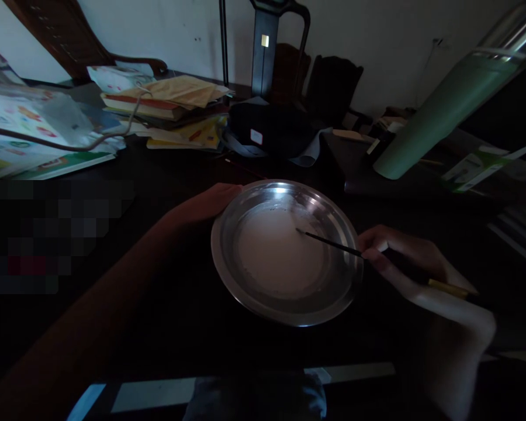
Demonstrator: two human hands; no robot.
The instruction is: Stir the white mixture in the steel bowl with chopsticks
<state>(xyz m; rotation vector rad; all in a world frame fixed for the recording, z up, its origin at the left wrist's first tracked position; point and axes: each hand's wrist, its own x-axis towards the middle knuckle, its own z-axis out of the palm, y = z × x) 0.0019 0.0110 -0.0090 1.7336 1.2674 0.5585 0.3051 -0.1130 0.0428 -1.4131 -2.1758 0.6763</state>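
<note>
A round metal basin (221, 257) stands on the dark table in front of me, holding a whitish liquid (280, 251). My left hand (214, 200) grips the basin at its far left rim; the fingertips are hidden behind the edge. On the right side, my right hand (383, 248) pinches a thin dark stick (328, 241), perhaps a fine brush. The stick slants over the right rim, and its tip meets the whitish liquid. A yellowish end (449, 289) shows behind the hand, in line with the stick.
Books and papers (175, 111) are piled at the back left, near plastic-wrapped packages (39, 128). A black bag (272, 128) lies behind the basin. At the right, a green cylinder (447, 117) with a metallic top leans in, beside a green-and-white box (476, 169).
</note>
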